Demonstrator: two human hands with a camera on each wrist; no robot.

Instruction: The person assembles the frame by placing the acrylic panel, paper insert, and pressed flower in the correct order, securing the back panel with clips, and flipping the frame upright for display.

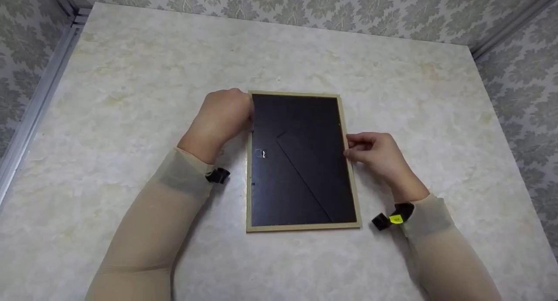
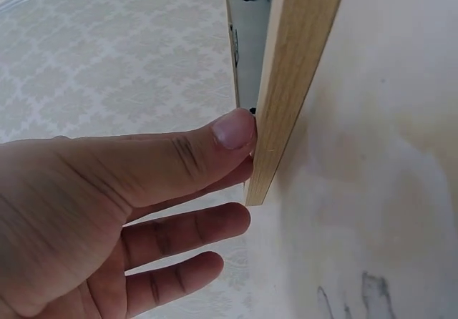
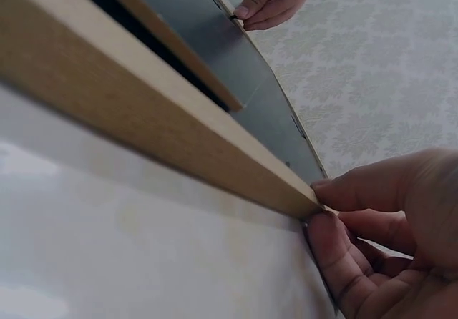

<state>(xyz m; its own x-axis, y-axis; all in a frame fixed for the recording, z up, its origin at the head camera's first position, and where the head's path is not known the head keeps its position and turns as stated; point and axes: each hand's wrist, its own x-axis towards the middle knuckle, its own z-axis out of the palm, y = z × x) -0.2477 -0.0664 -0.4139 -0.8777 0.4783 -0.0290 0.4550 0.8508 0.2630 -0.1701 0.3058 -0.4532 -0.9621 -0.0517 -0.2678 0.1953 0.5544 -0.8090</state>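
A picture frame (image 1: pixel 250 205) with a light wooden rim lies face down on the table, showing its black backing board (image 1: pixel 301 179). A stand flap is outlined on the board, and a small metal hanger (image 1: pixel 261 153) sits near its left side. With thumb and index finger, my left hand (image 1: pixel 222 113) pinches the rim by the upper left corner; its thumb (image 2: pixel 235 129) lies beside a small dark tab in the left wrist view. My right hand (image 1: pixel 377 153) pinches the right edge around mid-height. The fingertips under the rim are partly hidden.
The pale marbled table (image 1: pixel 144 65) extends around the frame on all sides. Patterned wall covering (image 1: pixel 296 7) rises behind its far edge, with metal rails at the left. Each sleeve carries a black wrist camera (image 1: pixel 218 176).
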